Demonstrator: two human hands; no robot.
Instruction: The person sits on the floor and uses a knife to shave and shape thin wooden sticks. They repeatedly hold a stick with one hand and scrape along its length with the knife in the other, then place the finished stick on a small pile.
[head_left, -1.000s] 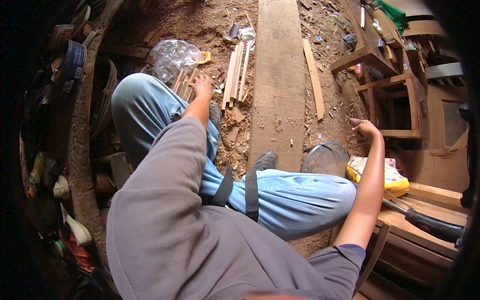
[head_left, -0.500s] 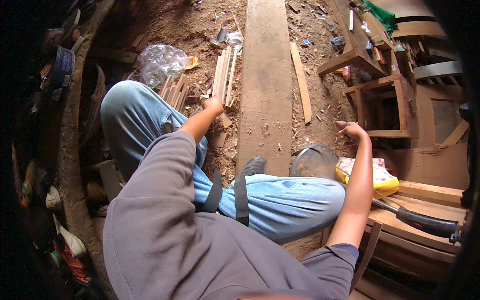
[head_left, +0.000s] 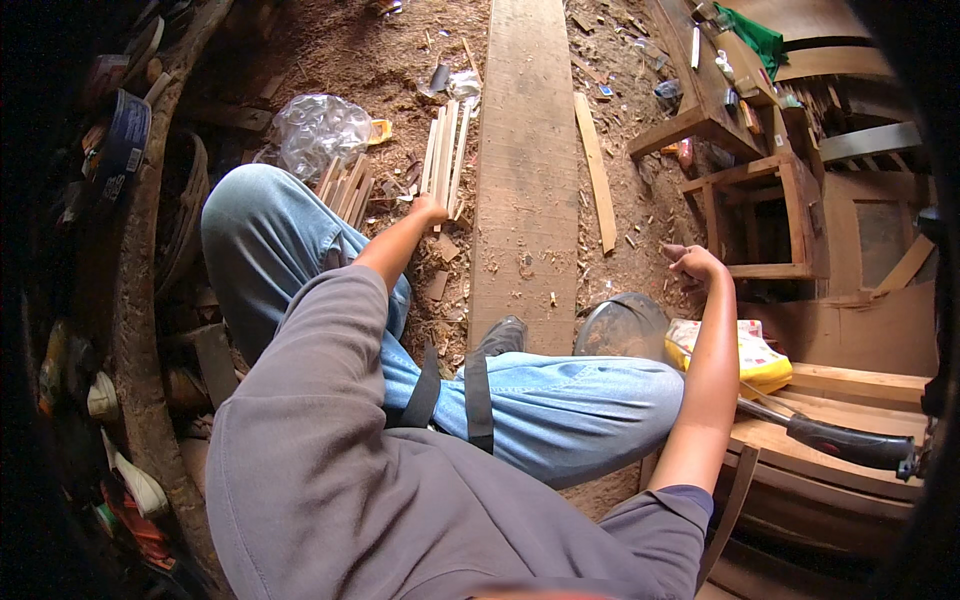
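Pale wooden strips (head_left: 442, 155) lay on floor (head_left: 640, 210), just beside plank's (head_left: 525, 200) left edge. Left hand (head_left: 428, 209) curled at near ends, how tightly unclear; right hand (head_left: 700, 265) half-bent, nothing visible inside. Strips risked fanning apart or slipping if gripped only by ends.

matt wooden strips (head_left: 442, 155), glossy plastic film (head_left: 322, 135), rough wooden plank (head_left: 525, 190)

Clear plastic bag (head_left: 322, 137) — green cloth (head_left: 752, 42)
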